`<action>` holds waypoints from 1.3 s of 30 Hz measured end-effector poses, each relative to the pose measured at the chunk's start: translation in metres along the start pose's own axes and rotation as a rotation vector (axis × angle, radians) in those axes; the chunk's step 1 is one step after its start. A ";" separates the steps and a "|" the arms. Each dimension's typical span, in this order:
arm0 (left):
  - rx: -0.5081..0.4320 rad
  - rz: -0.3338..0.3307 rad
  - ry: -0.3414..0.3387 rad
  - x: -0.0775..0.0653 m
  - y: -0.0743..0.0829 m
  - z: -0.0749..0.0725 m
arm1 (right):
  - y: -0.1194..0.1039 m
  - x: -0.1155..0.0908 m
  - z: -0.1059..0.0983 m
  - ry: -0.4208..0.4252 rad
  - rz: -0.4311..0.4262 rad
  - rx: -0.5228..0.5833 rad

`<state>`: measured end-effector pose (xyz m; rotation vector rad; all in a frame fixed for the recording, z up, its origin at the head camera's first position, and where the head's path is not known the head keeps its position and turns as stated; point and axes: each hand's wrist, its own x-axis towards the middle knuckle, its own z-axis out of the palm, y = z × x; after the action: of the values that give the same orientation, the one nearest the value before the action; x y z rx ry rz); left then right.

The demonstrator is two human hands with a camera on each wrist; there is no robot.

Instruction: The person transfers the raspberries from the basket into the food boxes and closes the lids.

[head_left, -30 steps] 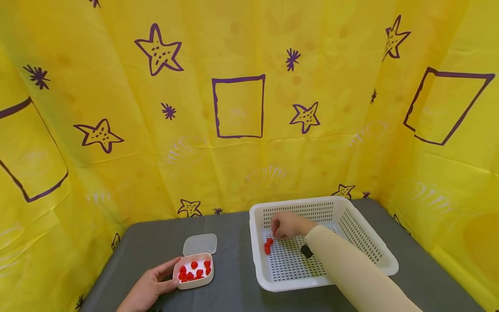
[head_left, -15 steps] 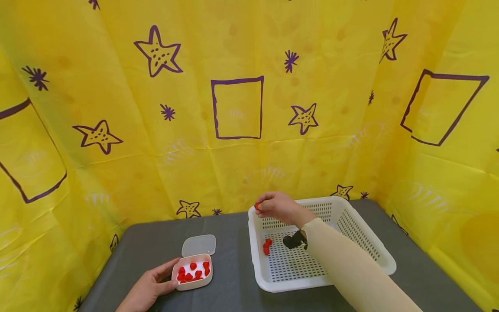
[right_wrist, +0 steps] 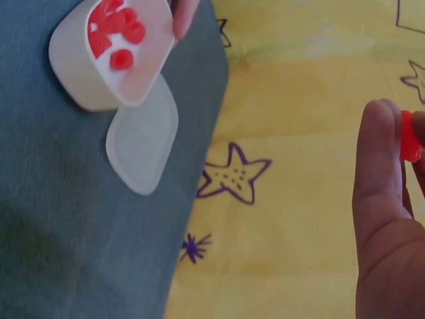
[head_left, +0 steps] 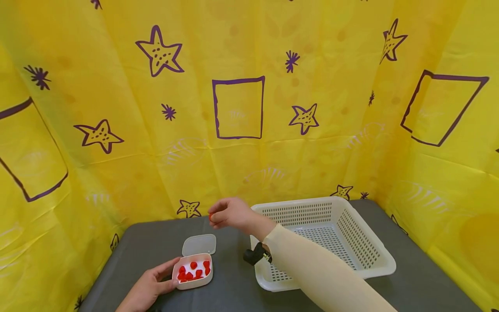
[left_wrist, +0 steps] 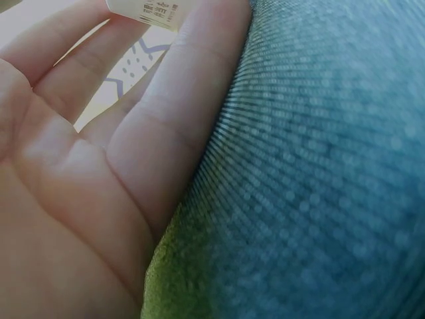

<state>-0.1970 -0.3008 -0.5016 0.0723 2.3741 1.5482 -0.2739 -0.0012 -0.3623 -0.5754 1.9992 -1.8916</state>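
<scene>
My left hand (head_left: 150, 281) holds the left side of a small white lunch box (head_left: 196, 284), thumb in front and fingers behind. Several red raspberries (head_left: 193, 265) lie inside the box. In the left wrist view only a printed corner of the box (left_wrist: 147, 10) shows by the fingers. Between thumb and fingertips my right hand (head_left: 232, 214) pinches one raspberry (right_wrist: 410, 136), raised above the table behind and right of the box. A white slotted basket (head_left: 298, 213) stands under my right forearm, which hides its near left part.
A translucent lid (head_left: 199, 245) lies flat just behind the box. The grey table (head_left: 160, 238) ends at a yellow curtain (head_left: 241, 173) on the back and sides. A black wrist camera (head_left: 255, 255) sits under my right wrist.
My right hand has risen out of the basket with a raspberry and moved left past its rim. The red pieces seen in the basket are now covered by my arm. My left hand stays put.
</scene>
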 end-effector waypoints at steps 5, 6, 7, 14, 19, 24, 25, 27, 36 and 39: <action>-0.028 0.017 -0.028 0.001 -0.003 -0.001 | -0.001 0.002 0.014 -0.009 -0.019 -0.146; -0.033 0.018 -0.032 0.001 -0.003 -0.001 | -0.001 0.003 0.016 -0.015 -0.028 -0.210; -0.037 0.019 -0.036 0.001 -0.003 -0.001 | 0.000 0.003 0.018 -0.022 -0.037 -0.275; -0.053 0.028 -0.044 0.001 -0.002 -0.003 | -0.001 0.001 0.019 -0.039 -0.058 -0.502; -0.030 0.044 -0.036 -0.001 0.000 -0.003 | -0.003 -0.001 0.007 -0.012 -0.067 -0.447; -0.016 0.036 -0.029 -0.002 0.000 -0.002 | -0.007 -0.006 -0.021 0.023 -0.074 -0.382; -0.023 0.034 -0.031 -0.002 0.000 -0.001 | -0.008 -0.007 -0.029 0.030 -0.072 -0.347; -0.022 0.029 -0.033 -0.001 -0.001 -0.001 | -0.009 -0.010 -0.048 0.040 -0.064 -0.258; -0.009 -0.001 -0.017 0.001 -0.001 -0.001 | 0.006 -0.032 -0.134 0.035 -0.004 0.056; -0.011 -0.025 -0.012 0.001 0.000 -0.001 | 0.025 -0.040 -0.152 0.022 0.050 0.051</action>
<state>-0.1984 -0.3011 -0.5015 0.0486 2.3482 1.5448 -0.3169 0.1511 -0.3787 -0.4887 1.9543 -1.9204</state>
